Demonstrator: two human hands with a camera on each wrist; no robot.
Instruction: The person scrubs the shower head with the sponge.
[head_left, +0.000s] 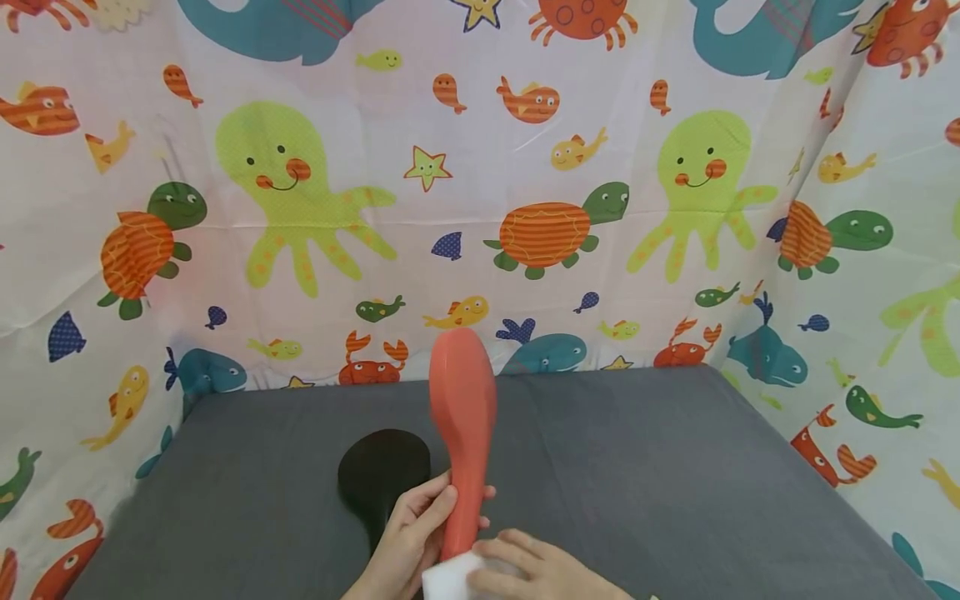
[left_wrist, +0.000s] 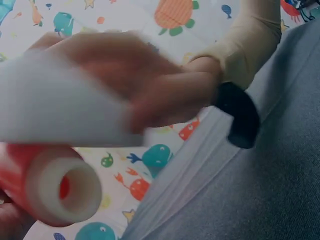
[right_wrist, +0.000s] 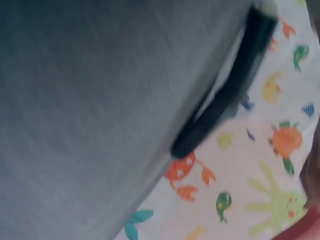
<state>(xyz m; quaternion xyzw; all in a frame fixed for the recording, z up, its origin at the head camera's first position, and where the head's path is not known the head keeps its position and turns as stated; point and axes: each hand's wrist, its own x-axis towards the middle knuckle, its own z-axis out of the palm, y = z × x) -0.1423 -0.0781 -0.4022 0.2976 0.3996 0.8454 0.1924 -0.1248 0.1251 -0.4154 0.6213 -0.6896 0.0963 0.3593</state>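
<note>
We see a printed curtain (head_left: 450, 196) edging the grey table (head_left: 675, 467), which stretches rightward of the hands; the left hand (head_left: 408, 535) grips a red spoon shape (head_left: 463, 392) above it, near a black paddle (head_left: 384, 468); the right hand (head_left: 543, 573) holds a white block (head_left: 447, 578) beside the red handle; only the left wrist view shows us its pale hollow end (left_wrist: 90, 190)

One left hand (head_left: 412, 533), one right hand (head_left: 542, 571), one coral long-handled utensil (head_left: 465, 417) and one white block (head_left: 447, 577) show toward six o'clock in the head view; one black round-headed utensil (head_left: 382, 468) lies toward seven.
</note>
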